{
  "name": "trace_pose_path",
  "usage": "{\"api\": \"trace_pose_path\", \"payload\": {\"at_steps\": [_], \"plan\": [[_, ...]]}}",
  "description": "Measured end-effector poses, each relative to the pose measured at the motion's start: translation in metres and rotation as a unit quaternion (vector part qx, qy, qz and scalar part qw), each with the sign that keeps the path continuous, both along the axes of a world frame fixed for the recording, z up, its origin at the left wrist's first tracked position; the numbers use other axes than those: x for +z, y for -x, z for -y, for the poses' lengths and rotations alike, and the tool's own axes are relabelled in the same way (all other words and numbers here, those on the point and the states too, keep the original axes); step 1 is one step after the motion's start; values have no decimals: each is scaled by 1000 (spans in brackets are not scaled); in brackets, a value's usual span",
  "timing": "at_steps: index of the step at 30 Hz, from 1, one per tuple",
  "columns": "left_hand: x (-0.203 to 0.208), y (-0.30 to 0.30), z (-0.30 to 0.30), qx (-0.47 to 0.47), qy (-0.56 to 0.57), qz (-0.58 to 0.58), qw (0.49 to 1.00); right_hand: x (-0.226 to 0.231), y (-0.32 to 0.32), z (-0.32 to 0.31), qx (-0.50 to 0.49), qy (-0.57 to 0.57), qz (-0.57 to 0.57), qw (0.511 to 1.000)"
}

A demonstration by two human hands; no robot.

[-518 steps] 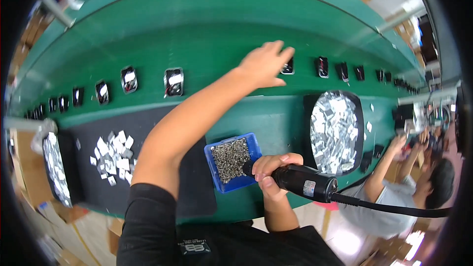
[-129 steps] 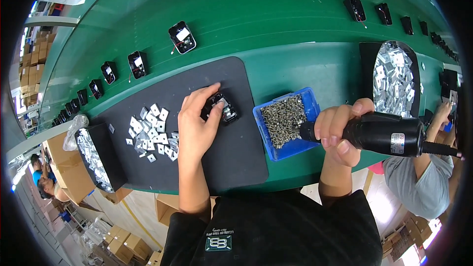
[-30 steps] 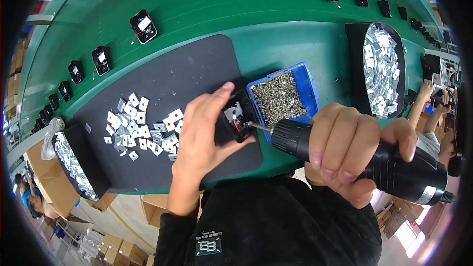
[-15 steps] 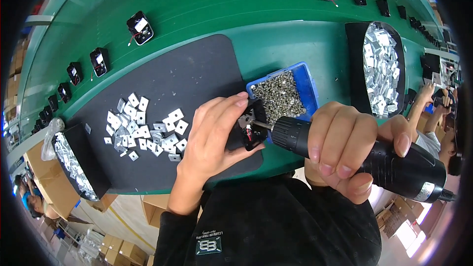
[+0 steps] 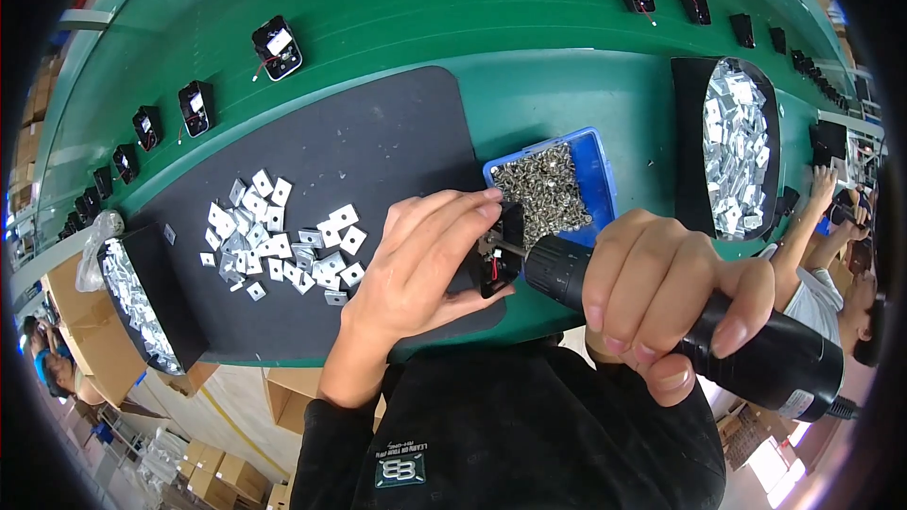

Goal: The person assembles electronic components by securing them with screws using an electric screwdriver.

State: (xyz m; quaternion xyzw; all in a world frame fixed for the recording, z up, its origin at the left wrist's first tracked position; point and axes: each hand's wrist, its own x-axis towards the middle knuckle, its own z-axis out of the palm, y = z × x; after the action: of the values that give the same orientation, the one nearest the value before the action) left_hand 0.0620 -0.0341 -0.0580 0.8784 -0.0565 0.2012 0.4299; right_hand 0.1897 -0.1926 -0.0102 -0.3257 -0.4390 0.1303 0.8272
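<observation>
My left hand (image 5: 416,269) is closed around a small black plastic housing (image 5: 491,269) with a red wire inside, its open side facing right. In my right hand (image 5: 671,297) is a black corded electric screwdriver (image 5: 756,349), fingers wrapped around its body. The tool's bit (image 5: 510,247) points left and reaches into the housing; whether a screw sits at its tip is hidden. Just beyond the housing stands a blue tray (image 5: 597,175) holding many small metal screws (image 5: 543,189). Left of my left hand, square metal plates with holes (image 5: 274,236) lie scattered on a dark grey mat (image 5: 378,146).
A black bin (image 5: 693,151) of metal plates stands at the right, another black bin (image 5: 175,293) at the far left. Along the green conveyor (image 5: 453,0) sit several black housings (image 5: 279,47) with wires. A co-worker's arm (image 5: 803,236) shows at the far right.
The housing and my left hand have shifted slightly right and nearer. The screwdriver's rear end has dipped toward me, its bit still in the housing. Conveyor housings have moved slightly right.
</observation>
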Motion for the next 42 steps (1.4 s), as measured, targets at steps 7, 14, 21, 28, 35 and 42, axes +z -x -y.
{"api": "trace_pose_path", "payload": {"at_steps": [7, 14, 21, 28, 35, 42], "plan": [[10, -6, 2, -47, 47, -22, 998, 11, -13, 3, 87, -25, 36, 995], [14, -9, 3, -64, 51, -14, 997, 11, -13, 7, 121, -37, 55, 990], [12, -14, 8, -82, 47, -28, 995, 9, -7, 15, 86, -47, -21, 995], [33, -23, 9, -123, 28, -85, 988, 8, -22, 30, 130, -115, -42, 984], [55, -63, 6, -129, -134, -175, 967, 5, -33, 60, 83, -99, -3, 992], [36, -109, -42, -18, 38, -208, 977, -11, -41, 75, -87, -67, -64, 992]]}}
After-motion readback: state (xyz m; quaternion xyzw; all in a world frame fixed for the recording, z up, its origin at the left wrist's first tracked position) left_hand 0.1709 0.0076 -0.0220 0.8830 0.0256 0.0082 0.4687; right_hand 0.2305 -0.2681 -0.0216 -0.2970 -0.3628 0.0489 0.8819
